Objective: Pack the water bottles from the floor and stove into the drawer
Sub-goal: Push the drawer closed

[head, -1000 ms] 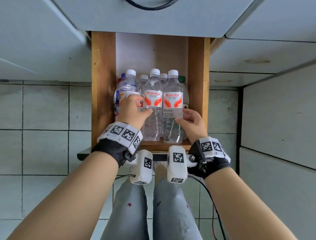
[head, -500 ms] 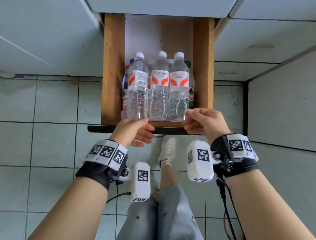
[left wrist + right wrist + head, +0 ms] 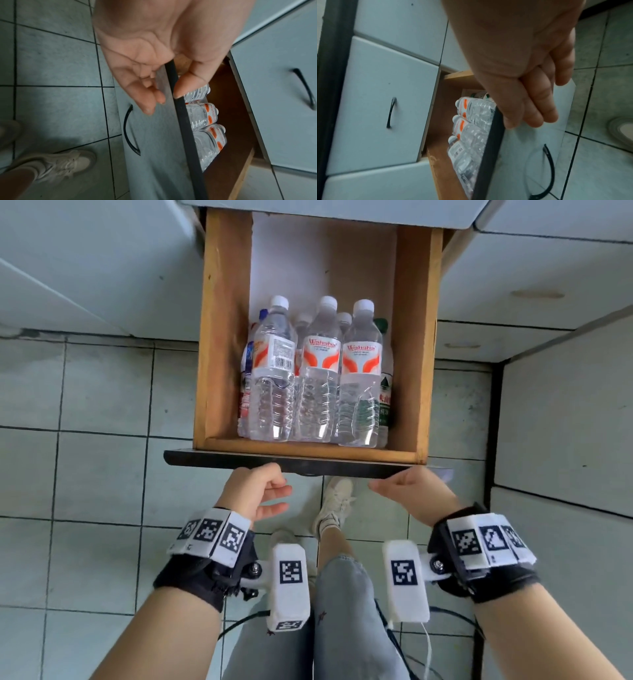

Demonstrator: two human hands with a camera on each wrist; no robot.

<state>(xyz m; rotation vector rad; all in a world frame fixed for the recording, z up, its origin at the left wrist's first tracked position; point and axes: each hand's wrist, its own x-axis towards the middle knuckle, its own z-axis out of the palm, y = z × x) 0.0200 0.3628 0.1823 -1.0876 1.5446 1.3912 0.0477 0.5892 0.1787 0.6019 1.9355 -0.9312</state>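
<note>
Bare and loosely curled, your left hand [image 3: 255, 491] sits at the dark top edge of the drawer front [image 3: 291, 463], left of its middle; the left wrist view shows the thumb [image 3: 187, 82] on the inner side and the fingers [image 3: 145, 100] on the outer grey face, lightly pinching that edge. Your right hand [image 3: 412, 491] is near the front's right corner, its fingers [image 3: 537, 111] curled down over the edge onto the outer face. The water bottles [image 3: 317, 371] stand packed against the front wall of the wooden drawer [image 3: 412, 337], which is pulled well out. Only the wrist views show the black handle [image 3: 130, 131] on the front and a neighbouring handled drawer [image 3: 382, 108]. Pale floor tiles [image 3: 96, 474] lie below, with your sneaker [image 3: 334, 501] under the front.
</note>
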